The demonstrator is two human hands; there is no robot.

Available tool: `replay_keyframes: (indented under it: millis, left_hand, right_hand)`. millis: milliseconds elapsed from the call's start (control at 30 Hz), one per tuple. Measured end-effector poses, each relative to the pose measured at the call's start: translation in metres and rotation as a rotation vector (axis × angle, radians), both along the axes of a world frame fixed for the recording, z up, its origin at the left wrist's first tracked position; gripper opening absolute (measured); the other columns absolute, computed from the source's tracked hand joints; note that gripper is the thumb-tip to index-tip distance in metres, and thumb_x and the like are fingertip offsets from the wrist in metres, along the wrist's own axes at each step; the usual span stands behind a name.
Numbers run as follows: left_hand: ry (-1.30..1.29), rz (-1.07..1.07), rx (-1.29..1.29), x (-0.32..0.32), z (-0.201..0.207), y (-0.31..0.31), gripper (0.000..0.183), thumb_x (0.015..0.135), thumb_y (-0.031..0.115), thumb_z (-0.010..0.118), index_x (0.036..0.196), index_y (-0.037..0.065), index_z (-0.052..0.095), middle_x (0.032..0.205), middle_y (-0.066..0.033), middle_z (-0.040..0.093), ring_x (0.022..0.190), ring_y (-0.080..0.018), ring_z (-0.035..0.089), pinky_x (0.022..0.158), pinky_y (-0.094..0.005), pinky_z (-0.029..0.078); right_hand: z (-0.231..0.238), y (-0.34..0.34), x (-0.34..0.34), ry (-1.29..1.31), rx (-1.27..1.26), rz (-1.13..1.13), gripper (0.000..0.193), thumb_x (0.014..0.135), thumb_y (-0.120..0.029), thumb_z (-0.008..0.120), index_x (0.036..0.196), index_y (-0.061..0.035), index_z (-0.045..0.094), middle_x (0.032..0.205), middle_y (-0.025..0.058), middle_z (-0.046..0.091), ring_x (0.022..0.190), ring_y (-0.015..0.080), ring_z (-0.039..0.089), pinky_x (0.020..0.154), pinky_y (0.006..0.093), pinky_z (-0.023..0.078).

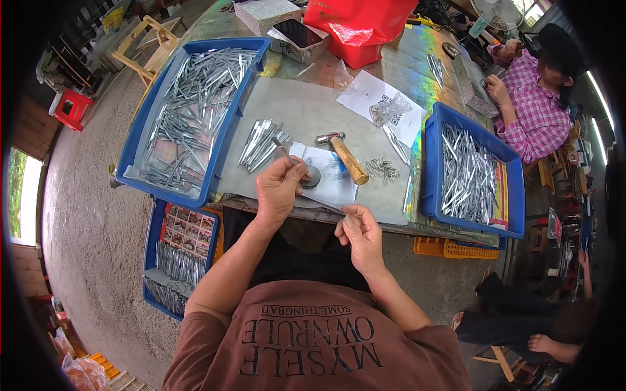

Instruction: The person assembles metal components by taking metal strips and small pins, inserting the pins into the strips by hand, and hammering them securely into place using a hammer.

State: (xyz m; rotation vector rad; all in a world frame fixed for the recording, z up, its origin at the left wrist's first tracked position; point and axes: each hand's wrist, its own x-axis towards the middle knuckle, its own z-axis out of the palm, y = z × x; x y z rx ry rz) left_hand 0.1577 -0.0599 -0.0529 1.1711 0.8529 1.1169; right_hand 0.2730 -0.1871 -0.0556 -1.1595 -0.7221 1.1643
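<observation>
Over the near edge of the worktable my left hand (pixel 280 187) pinches a slim metal strip (pixel 285 151), whose upper end sticks out past the fingers. The strip slants down toward my right hand (pixel 361 236), where thumb and forefinger are closed at its lower end. Beside my left fingers a round grey metal disc (pixel 312 177) lies on a white sheet (pixel 336 186). A ball-peen hammer (pixel 351 161) with a wooden handle rests just beyond. Thin bent wires (pixel 382 171) are heaped right of it. Left of the sheet lies a bunch of silver strips (pixel 262 146).
Blue trays of silver metal pieces stand left (pixel 218 140) and right (pixel 427 176); another blue tray (pixel 149 260) sits lower left. A red bag (pixel 355 32), a phone (pixel 298 32) and a printed paper (pixel 365 94) lie farther back. A co-worker in a checked shirt (pixel 538 120) works at right.
</observation>
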Motion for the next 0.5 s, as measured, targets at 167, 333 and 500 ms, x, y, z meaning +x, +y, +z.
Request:
replay_keyframes:
  millis: [167,333,500]
  left_hand:
    - [0.081,0.018,0.043,0.0073,-0.0029,0.0088,0.007,0.076,0.005,0.055,0.072,0.0,0.056,0.061,-0.0004,0.054,0.047,-0.0025,0.042,0.041,-0.0164,0.034]
    - [0.133,0.041,0.062,0.0105,-0.0017,0.0093,0.006,0.075,0.006,0.056,0.073,0.001,0.057,0.059,0.0004,0.053,0.048,-0.0026,0.043,0.041,-0.0167,0.035]
    - [0.177,0.046,0.116,0.0101,-0.0023,0.009,0.006,0.075,0.006,0.056,0.073,0.0,0.057,0.06,0.0004,0.054,0.05,-0.0026,0.044,0.041,-0.0166,0.036]
  right_hand:
    - [-0.0019,-0.0053,0.0028,-0.018,0.014,-0.021,0.02,0.084,-0.017,0.047,0.097,-0.0021,0.046,0.065,0.0037,0.05,0.053,0.0056,0.04,0.05,0.0165,0.033]
    - [-0.0035,-0.007,0.0039,-0.037,0.003,-0.024,0.019,0.084,-0.017,0.047,0.096,-0.0025,0.046,0.065,0.0036,0.05,0.053,0.0055,0.04,0.05,0.0164,0.033]
    - [-0.0033,-0.0078,0.0042,-0.05,-0.003,-0.021,0.018,0.084,-0.016,0.047,0.096,-0.0024,0.047,0.065,0.0037,0.051,0.053,0.0058,0.041,0.05,0.0163,0.034]
